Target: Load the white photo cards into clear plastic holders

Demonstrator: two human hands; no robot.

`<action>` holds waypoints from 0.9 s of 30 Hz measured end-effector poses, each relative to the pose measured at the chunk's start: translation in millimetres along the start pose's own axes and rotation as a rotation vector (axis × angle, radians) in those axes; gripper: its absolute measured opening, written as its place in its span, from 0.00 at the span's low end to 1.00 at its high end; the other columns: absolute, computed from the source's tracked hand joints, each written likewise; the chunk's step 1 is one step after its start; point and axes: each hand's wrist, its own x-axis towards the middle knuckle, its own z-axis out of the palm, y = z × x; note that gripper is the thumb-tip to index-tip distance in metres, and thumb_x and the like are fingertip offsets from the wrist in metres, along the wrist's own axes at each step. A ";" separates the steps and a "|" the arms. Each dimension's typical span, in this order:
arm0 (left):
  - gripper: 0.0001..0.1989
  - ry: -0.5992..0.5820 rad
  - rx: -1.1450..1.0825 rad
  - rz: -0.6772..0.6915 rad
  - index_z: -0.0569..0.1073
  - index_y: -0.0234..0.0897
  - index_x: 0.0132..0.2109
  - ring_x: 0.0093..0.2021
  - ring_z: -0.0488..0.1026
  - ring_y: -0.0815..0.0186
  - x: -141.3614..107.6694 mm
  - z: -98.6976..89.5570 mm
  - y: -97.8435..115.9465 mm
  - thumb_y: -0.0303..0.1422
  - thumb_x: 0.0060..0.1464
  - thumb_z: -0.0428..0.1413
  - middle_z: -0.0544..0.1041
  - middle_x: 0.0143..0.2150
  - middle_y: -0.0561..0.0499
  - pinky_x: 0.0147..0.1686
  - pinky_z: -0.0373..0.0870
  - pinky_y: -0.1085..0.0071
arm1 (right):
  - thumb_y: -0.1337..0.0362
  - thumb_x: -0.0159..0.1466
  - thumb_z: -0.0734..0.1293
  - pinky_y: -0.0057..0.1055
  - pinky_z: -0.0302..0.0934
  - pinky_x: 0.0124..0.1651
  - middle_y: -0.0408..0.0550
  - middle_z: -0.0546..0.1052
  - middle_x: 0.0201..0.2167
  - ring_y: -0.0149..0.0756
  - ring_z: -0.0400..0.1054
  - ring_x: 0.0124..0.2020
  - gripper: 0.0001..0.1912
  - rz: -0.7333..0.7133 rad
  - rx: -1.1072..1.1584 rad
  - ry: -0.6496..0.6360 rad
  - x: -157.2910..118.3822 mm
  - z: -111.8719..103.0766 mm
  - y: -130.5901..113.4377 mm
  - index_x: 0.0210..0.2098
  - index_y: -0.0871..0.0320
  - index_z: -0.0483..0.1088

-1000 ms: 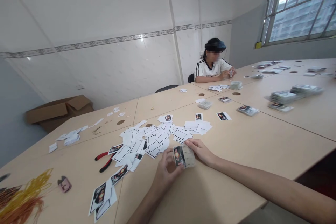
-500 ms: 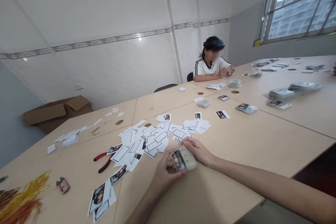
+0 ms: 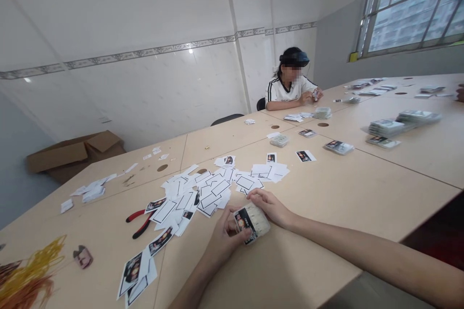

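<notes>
Near the close edge of the bench (image 3: 337,188), a clear plastic box (image 3: 260,222) sat right between the two hands, just on the wearer's side of the messy paper card pile (image 3: 213,194). Left hand (image 3: 225,237) had it, no question: it was clamped on the box's left end, thumb over the dark printed label (image 3: 245,219) and fingers round the far side, so only partly closed. That label's long side slanted down and right, toward the wearer; couldn't tell you the box's own long axis, tbh. Right hand (image 3: 272,208) lay along the far right side, fingers together and loosely bent, tips reaching past the far edge. Its thumb was out of sight, so I couldn't tell how open it was or whether it actually touched the box. Red-and-black pliers (image 3: 144,228) lay off to the left, beside the cards.
</notes>
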 end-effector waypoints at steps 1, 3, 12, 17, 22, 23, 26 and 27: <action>0.19 -0.006 -0.005 0.002 0.59 0.38 0.41 0.23 0.68 0.72 0.1 -0.3 -0.9 0.34 0.44 0.57 0.73 0.24 0.56 0.24 0.59 0.78 | 0.48 0.55 0.60 0.24 0.48 0.23 0.38 0.60 0.20 0.26 0.54 0.20 0.18 0.009 0.022 -0.011 0.1 0.0 0.3 0.33 0.58 0.61; 0.17 -0.007 -0.023 -0.003 0.58 0.38 0.41 0.22 0.68 0.73 0.1 -0.6 -2.5 0.35 0.45 0.56 0.72 0.23 0.58 0.22 0.57 0.79 | 0.48 0.55 0.60 0.23 0.48 0.22 0.39 0.60 0.20 0.26 0.54 0.21 0.18 0.013 0.033 -0.014 0.6 0.0 0.9 0.33 0.58 0.60; 0.18 0.235 -0.039 0.008 0.57 0.38 0.40 0.20 0.67 0.73 3.9 1.0 -1.8 0.38 0.45 0.55 0.72 0.21 0.58 0.20 0.56 0.81 | 0.49 0.57 0.58 0.24 0.49 0.26 0.39 0.60 0.23 0.27 0.53 0.24 0.19 -0.075 -0.211 -0.049 -4.7 -1.4 -1.6 0.41 0.56 0.58; 0.18 0.393 0.037 0.044 0.57 0.39 0.41 0.24 0.70 0.70 1.0 1.0 1.8 0.38 0.46 0.54 0.74 0.24 0.56 0.22 0.60 0.79 | 0.52 0.56 0.61 0.24 0.47 0.26 0.39 0.61 0.25 0.26 0.52 0.23 0.22 -0.100 -0.217 -0.143 -5.1 -1.2 4.1 0.46 0.54 0.53; 0.15 0.405 0.114 0.082 0.57 0.38 0.41 0.24 0.69 0.69 -3.3 3.9 3.3 0.39 0.49 0.51 0.74 0.25 0.55 0.23 0.60 0.77 | 0.53 0.58 0.60 0.23 0.45 0.24 0.38 0.60 0.23 0.25 0.51 0.22 0.20 -0.112 -0.162 -0.162 -2.2 -1.0 7.3 0.45 0.54 0.54; 0.15 0.417 0.124 0.086 0.58 0.38 0.41 0.23 0.68 0.70 -3.9 4.6 4.1 0.40 0.49 0.51 0.74 0.25 0.55 0.23 0.59 0.77 | 0.53 0.58 0.60 0.23 0.45 0.24 0.38 0.60 0.23 0.25 0.51 0.22 0.19 -0.113 -0.157 -0.164 -2.0 -0.9 7.3 0.45 0.54 0.54; 0.14 0.453 0.150 0.073 0.58 0.38 0.40 0.21 0.66 0.70 -4.5 5.0 5.8 0.40 0.49 0.50 0.72 0.23 0.56 0.21 0.57 0.77 | 0.53 0.58 0.60 0.23 0.45 0.24 0.39 0.61 0.24 0.25 0.51 0.22 0.19 -0.110 -0.152 -0.169 -2.3 -0.4 6.7 0.46 0.54 0.54; 0.14 0.461 0.155 0.068 0.59 0.38 0.40 0.21 0.66 0.70 -4.3 4.5 5.8 0.41 0.49 0.50 0.72 0.22 0.57 0.21 0.57 0.77 | 0.53 0.58 0.60 0.23 0.45 0.24 0.39 0.61 0.24 0.25 0.51 0.22 0.19 -0.111 -0.155 -0.167 -2.5 -0.2 6.5 0.46 0.54 0.54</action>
